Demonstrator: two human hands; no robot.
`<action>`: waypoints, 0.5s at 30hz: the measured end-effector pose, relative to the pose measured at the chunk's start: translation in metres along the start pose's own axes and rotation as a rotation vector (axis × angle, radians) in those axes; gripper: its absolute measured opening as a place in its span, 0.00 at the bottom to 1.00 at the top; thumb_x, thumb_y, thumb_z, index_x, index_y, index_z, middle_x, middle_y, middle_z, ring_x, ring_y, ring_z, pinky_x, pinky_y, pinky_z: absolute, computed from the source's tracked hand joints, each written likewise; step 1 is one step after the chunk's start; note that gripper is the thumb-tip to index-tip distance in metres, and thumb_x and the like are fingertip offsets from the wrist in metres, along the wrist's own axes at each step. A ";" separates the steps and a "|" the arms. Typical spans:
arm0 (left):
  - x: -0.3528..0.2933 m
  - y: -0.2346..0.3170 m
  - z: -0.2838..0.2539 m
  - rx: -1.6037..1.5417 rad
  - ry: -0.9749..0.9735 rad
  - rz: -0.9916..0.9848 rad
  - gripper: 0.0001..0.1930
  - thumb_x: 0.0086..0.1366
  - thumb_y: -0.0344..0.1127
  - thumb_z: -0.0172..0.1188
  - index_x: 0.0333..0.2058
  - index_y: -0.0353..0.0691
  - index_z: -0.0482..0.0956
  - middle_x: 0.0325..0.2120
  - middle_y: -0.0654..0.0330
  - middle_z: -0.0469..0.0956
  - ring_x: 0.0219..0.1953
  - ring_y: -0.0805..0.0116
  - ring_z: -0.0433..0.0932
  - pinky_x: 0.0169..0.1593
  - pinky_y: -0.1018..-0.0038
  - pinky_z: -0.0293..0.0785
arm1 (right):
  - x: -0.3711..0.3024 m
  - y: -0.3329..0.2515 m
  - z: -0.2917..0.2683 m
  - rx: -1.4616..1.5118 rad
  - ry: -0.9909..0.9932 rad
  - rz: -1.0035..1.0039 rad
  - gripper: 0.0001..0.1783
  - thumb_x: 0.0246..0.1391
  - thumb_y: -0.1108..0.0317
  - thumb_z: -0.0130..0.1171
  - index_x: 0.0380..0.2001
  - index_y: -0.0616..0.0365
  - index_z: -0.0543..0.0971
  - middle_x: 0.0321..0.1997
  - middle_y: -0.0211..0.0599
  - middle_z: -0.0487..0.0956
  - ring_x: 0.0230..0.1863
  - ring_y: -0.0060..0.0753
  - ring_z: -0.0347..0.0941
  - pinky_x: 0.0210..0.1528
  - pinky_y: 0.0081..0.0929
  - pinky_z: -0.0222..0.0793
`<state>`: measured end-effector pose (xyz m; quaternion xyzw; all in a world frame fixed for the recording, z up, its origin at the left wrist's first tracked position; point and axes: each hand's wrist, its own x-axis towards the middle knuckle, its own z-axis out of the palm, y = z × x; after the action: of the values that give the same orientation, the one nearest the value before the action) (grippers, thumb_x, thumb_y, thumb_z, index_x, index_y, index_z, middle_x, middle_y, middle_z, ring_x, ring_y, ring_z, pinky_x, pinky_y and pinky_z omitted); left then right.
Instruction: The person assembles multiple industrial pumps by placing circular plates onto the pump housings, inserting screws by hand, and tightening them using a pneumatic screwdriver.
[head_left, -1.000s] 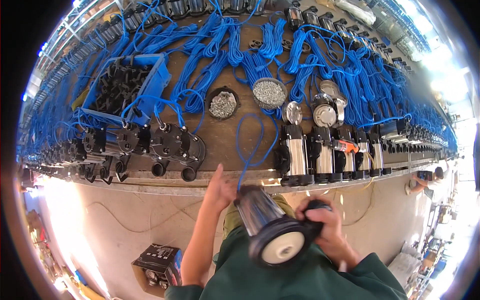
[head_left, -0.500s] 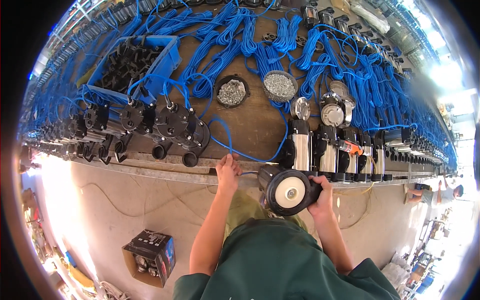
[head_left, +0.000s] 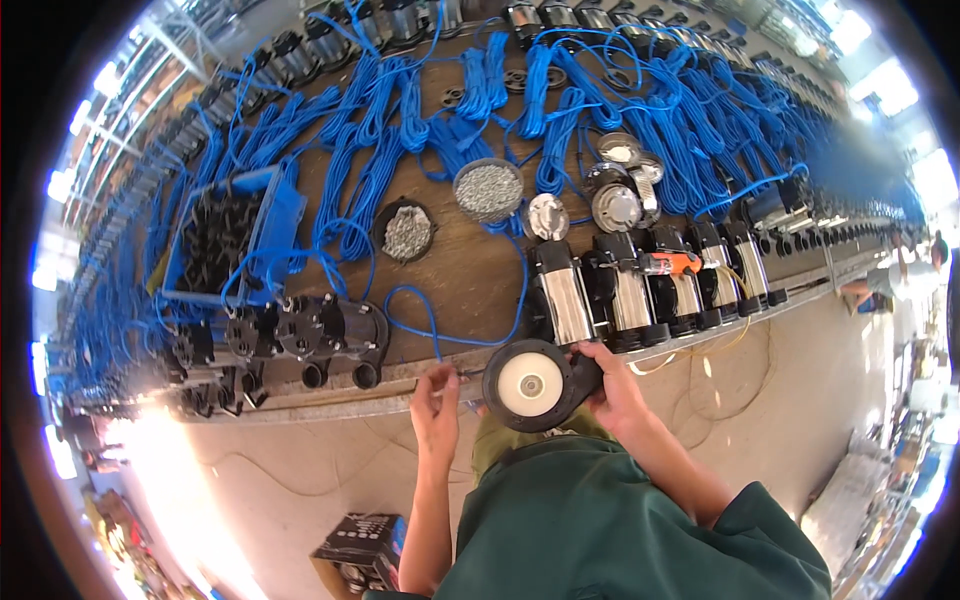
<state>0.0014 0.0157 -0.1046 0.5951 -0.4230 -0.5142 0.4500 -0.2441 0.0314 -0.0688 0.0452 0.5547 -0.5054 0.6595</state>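
Observation:
At the table's front edge my right hand (head_left: 618,388) grips the black port of a pump (head_left: 530,384), whose round end with a white disc faces up toward me. Left of it my left hand (head_left: 436,405) is closed, its thumb and fingers pinching a thin blue cable (head_left: 412,325). A short dark length of cable runs from that hand to the pump's side. The blue cable loops over the table behind. Just beyond the pump lies a silver pump body (head_left: 566,300) with black ends.
More silver pumps (head_left: 632,300) lie to the right, an orange-bodied tool (head_left: 672,263) on them. Two bowls of small metal parts (head_left: 407,233) stand mid-table. A blue crate (head_left: 280,215) holds black parts. Coiled blue cables (head_left: 375,130) cover the back. A cardboard box (head_left: 360,540) sits on the floor.
The view has turned and shifted. The pump's white-disc end now faces me more squarely, and its side shows less. Both hands keep their holds, the left slightly lower beside the table edge.

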 end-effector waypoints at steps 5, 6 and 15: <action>0.026 0.028 0.021 -0.031 -0.189 -0.068 0.11 0.68 0.33 0.54 0.43 0.32 0.78 0.32 0.61 0.79 0.34 0.76 0.74 0.39 0.78 0.71 | -0.007 -0.002 -0.030 -0.597 0.008 -0.446 0.17 0.61 0.56 0.53 0.47 0.57 0.73 0.43 0.25 0.77 0.41 0.13 0.71 0.32 0.15 0.61; 0.042 0.031 0.025 -0.009 -0.220 -0.072 0.11 0.68 0.33 0.54 0.41 0.32 0.79 0.31 0.62 0.79 0.32 0.76 0.74 0.38 0.79 0.71 | -0.001 -0.003 -0.043 -0.597 0.015 -0.512 0.18 0.62 0.56 0.52 0.47 0.57 0.73 0.43 0.25 0.77 0.41 0.13 0.71 0.32 0.15 0.61; 0.158 0.031 0.162 0.980 -0.956 -0.325 0.29 0.54 0.58 0.66 0.26 0.30 0.78 0.18 0.59 0.74 0.19 0.68 0.72 0.20 0.70 0.67 | 0.007 -0.038 -0.065 -0.442 -0.098 -0.508 0.14 0.62 0.63 0.52 0.45 0.61 0.74 0.41 0.29 0.78 0.40 0.18 0.72 0.34 0.15 0.62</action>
<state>-0.1425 -0.1610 -0.1220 0.4936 -0.6630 -0.5305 -0.1880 -0.3164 0.0489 -0.0797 -0.2630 0.6120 -0.5225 0.5322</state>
